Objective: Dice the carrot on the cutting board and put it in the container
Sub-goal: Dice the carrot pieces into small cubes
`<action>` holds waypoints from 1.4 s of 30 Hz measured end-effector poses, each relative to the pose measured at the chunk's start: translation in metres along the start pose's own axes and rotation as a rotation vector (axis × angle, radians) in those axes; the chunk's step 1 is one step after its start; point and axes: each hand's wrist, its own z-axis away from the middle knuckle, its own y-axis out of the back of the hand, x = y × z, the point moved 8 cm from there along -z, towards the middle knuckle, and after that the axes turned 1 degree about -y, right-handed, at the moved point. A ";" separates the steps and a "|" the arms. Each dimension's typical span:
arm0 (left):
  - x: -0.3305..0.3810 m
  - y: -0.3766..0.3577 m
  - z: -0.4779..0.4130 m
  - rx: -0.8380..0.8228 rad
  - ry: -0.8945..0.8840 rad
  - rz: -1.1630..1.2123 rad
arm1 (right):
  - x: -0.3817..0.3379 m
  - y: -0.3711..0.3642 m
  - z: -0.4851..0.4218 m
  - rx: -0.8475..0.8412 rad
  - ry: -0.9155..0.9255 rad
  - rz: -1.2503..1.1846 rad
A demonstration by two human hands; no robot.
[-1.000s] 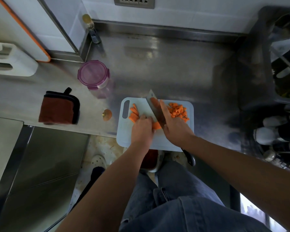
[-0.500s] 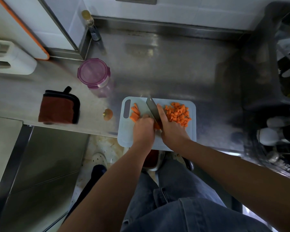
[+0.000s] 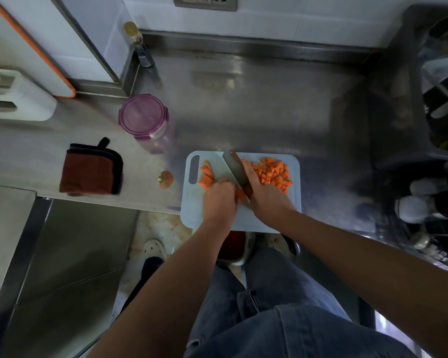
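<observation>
Countertop (image 3: 243, 112) — steel — beneath cutting board (image 3: 246, 219)

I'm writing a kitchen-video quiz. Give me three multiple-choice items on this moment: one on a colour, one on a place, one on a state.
1. The container's lid is: A) green B) purple C) yellow
2. The diced carrot pile lies: A) in a bowl B) on the cutting board's right part C) on a plate
3. The right hand is: A) gripping the knife B) flat and empty C) holding a spoon
Answers: B, the lid looks purple; B, the cubes sit right of the blade; A, its fingers curl around the knife.
</observation>
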 end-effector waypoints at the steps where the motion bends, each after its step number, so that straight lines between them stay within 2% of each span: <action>1: 0.000 0.000 0.001 -0.011 -0.007 -0.008 | 0.002 0.003 0.002 0.009 -0.011 -0.025; 5: 0.000 0.000 0.003 -0.015 -0.019 -0.023 | 0.001 0.012 0.006 0.041 0.009 -0.061; 14: -0.002 0.005 0.005 0.064 0.022 0.013 | -0.001 -0.003 0.004 -0.018 0.000 -0.028; 22: -0.005 0.002 0.002 0.061 0.022 0.015 | -0.013 -0.005 0.006 -0.053 -0.025 0.049; 33: -0.002 0.003 0.003 0.053 -0.012 -0.018 | -0.013 -0.016 0.004 -0.020 -0.022 0.137; 42: -0.009 0.001 0.007 0.024 -0.008 0.025 | 0.004 0.003 0.006 0.031 -0.022 -0.066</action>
